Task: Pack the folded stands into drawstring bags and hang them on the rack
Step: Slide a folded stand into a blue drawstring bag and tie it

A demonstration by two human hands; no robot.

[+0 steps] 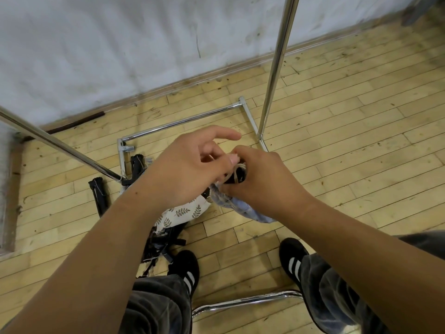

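My right hand [261, 175] grips the gathered neck of a pale blue drawstring bag [243, 208], with the black top of a folded stand [237, 175] poking out. My left hand [192, 165] pinches the beige drawstring [232, 171] looped around that neck; its index finger sticks out straight. Below the hands, a white leaf-print bag [183, 213] lies on the floor over a pile of black folded stands [163, 244]. Two more black stands, one [100, 198] and another [137, 167], lie near the rack's base. The chrome rack [274, 68] stands in front of me.
The rack's base frame [180, 121] lies on the wooden floor near a grey wall. A slanted chrome bar [60, 145] crosses at left. Another chrome tube [245, 301] runs between my feet, which wear black shoes [186, 268].
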